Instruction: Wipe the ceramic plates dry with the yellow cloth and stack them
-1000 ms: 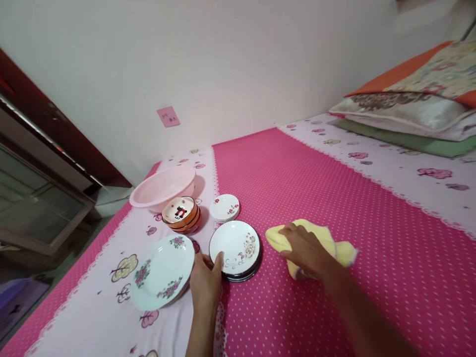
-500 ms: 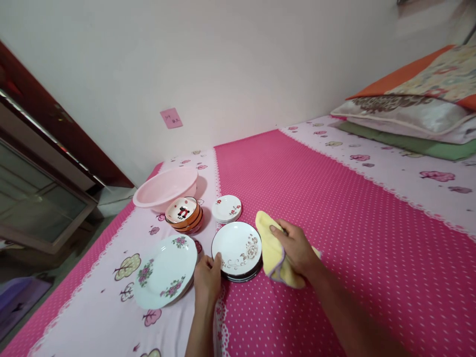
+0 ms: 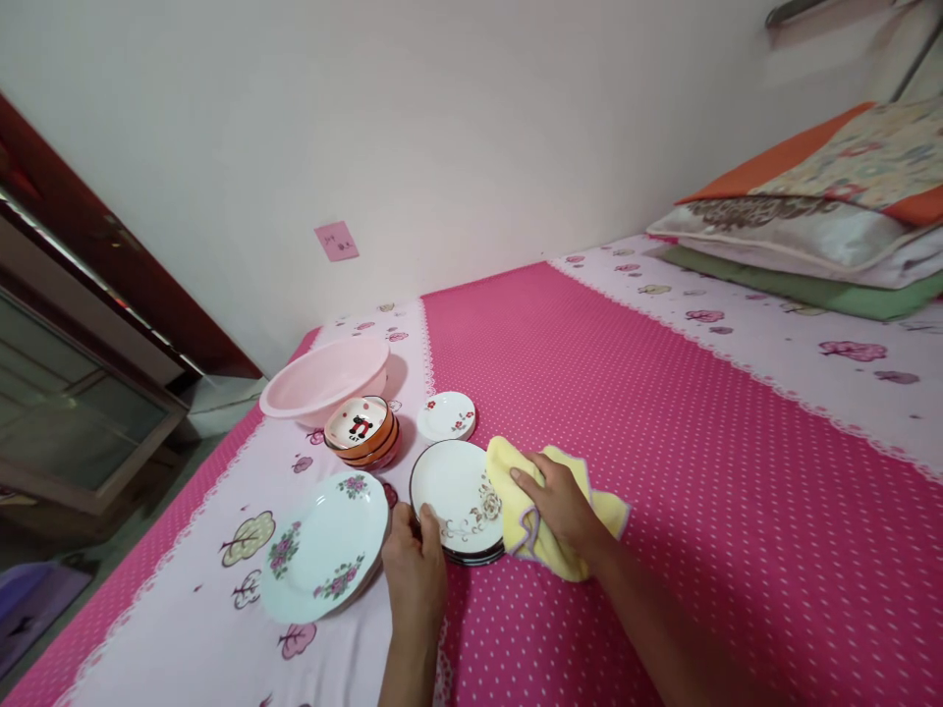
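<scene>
My left hand (image 3: 415, 560) grips the near-left rim of the top white plate (image 3: 453, 491), its thumb on the upper face and the other fingers down by the side. This plate has a dark rim and brown flowers, and lies on a stack of similar plates. My right hand (image 3: 556, 501) is closed on a crumpled yellow cloth (image 3: 541, 540) with a purple edge. The cloth touches or overlaps the plate's right edge. To the left lies a large white plate (image 3: 324, 550) with purple flowers. Small white plates (image 3: 446, 416) with red flowers are stacked just behind.
Orange-rimmed bowls (image 3: 362, 432) with a cat picture are stacked left of the small plates. Behind them stands a pink basin (image 3: 328, 378) near the wall. Folded pillows (image 3: 810, 221) lie at the far right of the pink dotted bedspread (image 3: 589, 373).
My right hand has moved left with the cloth, bringing it against the plate's right edge. The left hand keeps its hold on the rim. The view has shifted slightly.
</scene>
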Demonstrator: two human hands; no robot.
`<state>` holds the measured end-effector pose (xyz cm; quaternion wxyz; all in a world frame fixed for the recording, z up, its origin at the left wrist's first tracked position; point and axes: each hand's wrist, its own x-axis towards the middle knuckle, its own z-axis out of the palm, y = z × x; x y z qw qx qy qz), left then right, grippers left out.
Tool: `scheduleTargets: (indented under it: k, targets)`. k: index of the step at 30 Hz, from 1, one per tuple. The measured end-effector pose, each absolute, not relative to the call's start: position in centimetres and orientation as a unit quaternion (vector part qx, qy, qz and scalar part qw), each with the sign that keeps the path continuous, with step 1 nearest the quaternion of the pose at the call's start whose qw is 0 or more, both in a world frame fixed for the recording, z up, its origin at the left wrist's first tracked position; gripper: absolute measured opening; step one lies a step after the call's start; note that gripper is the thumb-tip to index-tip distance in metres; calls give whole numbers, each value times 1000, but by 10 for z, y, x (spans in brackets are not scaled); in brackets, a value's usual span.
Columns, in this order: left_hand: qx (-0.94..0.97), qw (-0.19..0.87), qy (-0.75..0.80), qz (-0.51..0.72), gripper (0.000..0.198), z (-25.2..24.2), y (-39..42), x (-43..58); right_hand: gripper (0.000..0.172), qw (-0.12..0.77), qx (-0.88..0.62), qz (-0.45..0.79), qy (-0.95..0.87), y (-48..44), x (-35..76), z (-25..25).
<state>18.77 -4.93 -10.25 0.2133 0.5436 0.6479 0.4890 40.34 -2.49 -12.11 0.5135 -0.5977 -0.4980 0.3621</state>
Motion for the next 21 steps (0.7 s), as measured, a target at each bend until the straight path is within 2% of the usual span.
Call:
scheduleTargets:
  k: [6,11,16,21]
  targets:
    - [505,280,598,555,33,-102,-50,203,48,505,-602,364,-501,-27,403,-120]
    - [482,356,572,560,31,-100,-50,206,45,504,-595,379,-499,-27,404,-119]
    - [424,416,547,590,56,-102,-45,195,44,516,-573,389,-504,-26,408,-115]
    - [327,463,497,657,55,-105,-39,182,52,576,-561,357,-476,-22,423,-112]
